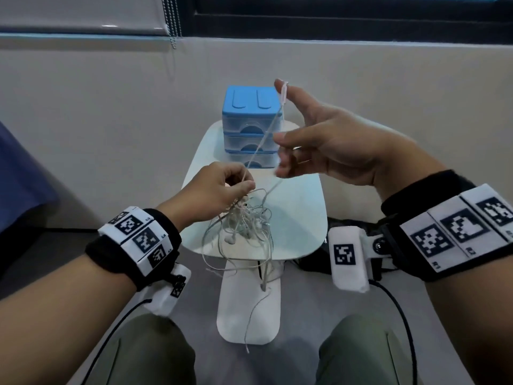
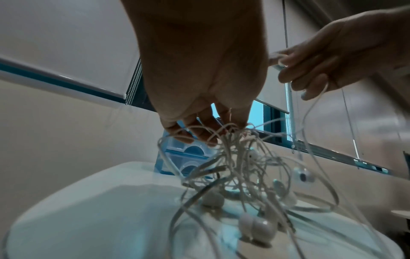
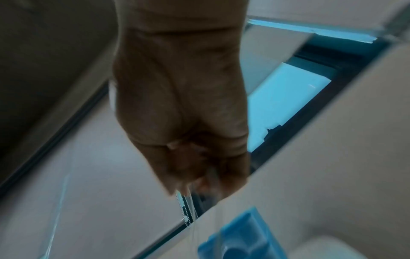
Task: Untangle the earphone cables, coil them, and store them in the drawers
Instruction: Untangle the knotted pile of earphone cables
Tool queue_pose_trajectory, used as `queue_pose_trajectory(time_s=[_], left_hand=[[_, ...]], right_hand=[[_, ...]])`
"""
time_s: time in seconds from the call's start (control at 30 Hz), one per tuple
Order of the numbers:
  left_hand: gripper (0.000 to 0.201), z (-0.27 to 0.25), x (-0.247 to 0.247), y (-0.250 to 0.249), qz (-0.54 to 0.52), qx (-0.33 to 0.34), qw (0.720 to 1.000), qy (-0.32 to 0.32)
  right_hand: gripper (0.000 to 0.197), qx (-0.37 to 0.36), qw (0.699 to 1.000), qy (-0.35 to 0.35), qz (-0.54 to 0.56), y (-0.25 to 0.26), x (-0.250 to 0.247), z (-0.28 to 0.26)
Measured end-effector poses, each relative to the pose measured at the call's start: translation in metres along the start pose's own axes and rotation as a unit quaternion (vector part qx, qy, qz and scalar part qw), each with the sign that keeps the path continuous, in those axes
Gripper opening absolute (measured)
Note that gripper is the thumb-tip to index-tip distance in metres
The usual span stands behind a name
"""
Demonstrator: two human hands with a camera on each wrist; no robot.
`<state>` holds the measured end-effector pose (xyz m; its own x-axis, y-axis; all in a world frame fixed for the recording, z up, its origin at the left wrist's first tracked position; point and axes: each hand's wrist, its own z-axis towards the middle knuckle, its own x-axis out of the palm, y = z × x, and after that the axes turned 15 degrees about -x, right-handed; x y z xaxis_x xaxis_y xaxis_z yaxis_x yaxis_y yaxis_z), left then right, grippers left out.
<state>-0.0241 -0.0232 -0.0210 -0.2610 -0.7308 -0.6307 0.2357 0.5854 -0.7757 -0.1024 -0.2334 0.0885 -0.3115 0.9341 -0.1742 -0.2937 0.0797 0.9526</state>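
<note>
A tangle of white earphone cables (image 1: pixel 244 223) hangs over the white table (image 1: pixel 299 212), and my left hand (image 1: pixel 244 186) pinches it at its top. From below, the left hand (image 2: pixel 213 133) holds the bunch (image 2: pixel 235 166) with earbuds (image 2: pixel 255 226) dangling. My right hand (image 1: pixel 286 95), raised to the right, pinches a white inline piece (image 1: pixel 284 93) of one strand (image 1: pixel 263 140). That strand runs taut down to the left hand and passes the lower fingers. The right wrist view is blurred, showing curled fingers (image 3: pixel 199 166). A blue unit of three drawers (image 1: pixel 249 120), all shut, stands behind.
The small table stands on a white base (image 1: pixel 247 307) between my knees, and loose cable ends hang over its front edge. Black wires run from both wrist cameras. A beige wall, a blind with a bead chain (image 1: pixel 173 23) and a window are behind. Something dark lies right of the table (image 1: pixel 347 226).
</note>
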Motion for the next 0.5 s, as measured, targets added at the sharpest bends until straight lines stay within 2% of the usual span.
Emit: queue_pose_trajectory(time_s=[0.03,0.07,0.13,0.17,0.2,0.23,0.3,0.33,0.4,0.47,0.5], left_hand=[[0.014,0.002,-0.001,0.0,0.018,0.0,1.0,-0.006],[0.014,0.003,-0.001,0.001,0.038,-0.004,0.999,-0.014],[0.017,0.005,-0.003,0.002,0.073,-0.015,0.997,-0.034],[0.019,0.006,-0.004,0.001,0.081,-0.02,0.996,-0.042],[0.022,0.007,-0.005,0.0,0.085,-0.024,0.995,-0.051],[0.024,0.009,-0.006,-0.002,0.09,-0.029,0.993,-0.063],[0.024,0.013,-0.011,-0.004,0.103,-0.04,0.99,-0.084],[0.023,0.015,-0.013,-0.004,0.108,-0.045,0.989,-0.092],[0.022,0.017,-0.018,-0.004,0.116,-0.056,0.986,-0.102],[0.024,0.018,-0.02,-0.005,0.122,-0.069,0.984,-0.106],[0.025,0.018,-0.021,-0.008,0.128,-0.076,0.983,-0.107]], right_hand=[[0.063,0.005,0.995,-0.009,-0.103,0.003,-0.001,0.003],[0.051,0.005,0.967,-0.033,-0.254,0.005,-0.004,0.008],[0.031,-0.027,0.848,-0.146,-0.509,0.006,-0.013,0.021],[0.029,-0.059,0.796,-0.222,-0.56,0.006,-0.017,0.025],[0.028,-0.096,0.763,-0.28,-0.574,0.007,-0.019,0.027],[0.025,-0.134,0.747,-0.314,-0.571,0.007,-0.023,0.029],[0.006,-0.168,0.744,-0.34,-0.55,0.009,-0.032,0.029],[0.01,-0.159,0.751,-0.349,-0.538,0.01,-0.036,0.027],[0.031,-0.122,0.801,-0.377,-0.449,0.009,-0.045,0.023],[0.048,-0.078,0.867,-0.409,-0.275,0.007,-0.043,0.018],[0.054,-0.052,0.887,-0.415,-0.194,0.006,-0.04,0.016]])
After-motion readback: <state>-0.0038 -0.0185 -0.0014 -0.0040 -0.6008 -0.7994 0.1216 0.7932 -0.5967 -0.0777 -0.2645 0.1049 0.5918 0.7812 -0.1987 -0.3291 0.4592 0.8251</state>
